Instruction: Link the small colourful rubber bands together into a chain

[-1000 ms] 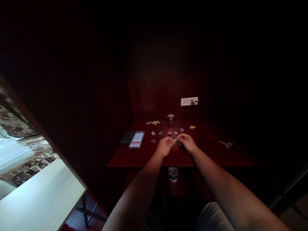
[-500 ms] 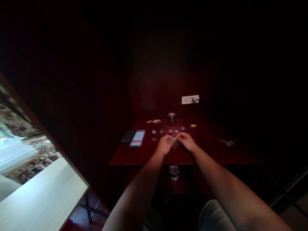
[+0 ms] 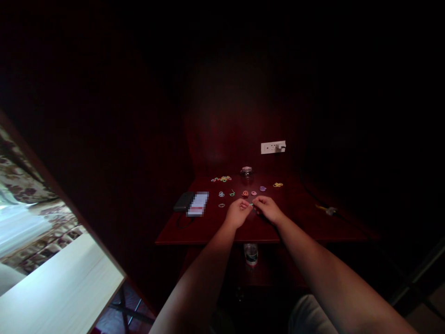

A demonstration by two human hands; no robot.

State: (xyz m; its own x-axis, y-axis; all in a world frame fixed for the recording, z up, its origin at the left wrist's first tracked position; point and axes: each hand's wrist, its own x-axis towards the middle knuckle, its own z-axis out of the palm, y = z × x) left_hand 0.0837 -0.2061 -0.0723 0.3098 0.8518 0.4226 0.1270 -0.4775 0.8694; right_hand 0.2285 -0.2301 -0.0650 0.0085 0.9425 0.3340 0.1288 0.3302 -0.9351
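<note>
Fingertips pinched, my left hand (image 3: 238, 213) and my right hand (image 3: 267, 209) meet above the desk, both closed on one small light-green hair tie (image 3: 251, 204). Most of it is hidden by the fingers. Just beyond them lie an orange-red bunch of hair ties (image 3: 245, 194), a pink one (image 3: 253, 193) and a purple bunch (image 3: 263, 189). To the left are green hair ties (image 3: 232, 193), light-blue ones (image 3: 221, 194) and a greyish ring (image 3: 221, 205). Yellow ones (image 3: 278, 184) lie to the right, and a mixed-colour pile (image 3: 222, 179) is farther back.
A clear jar (image 3: 246, 172) stands at the back of the dark red desk (image 3: 299, 227). A phone (image 3: 198, 204) and a black case-like object (image 3: 183, 202) lie left. A cable (image 3: 330, 211) is right; a bottle (image 3: 251, 255) stands below the desk edge.
The view has shifted slightly, so the desk appears a little lower. Both hands still pinch the light-green hair tie, with only small finger movement.
</note>
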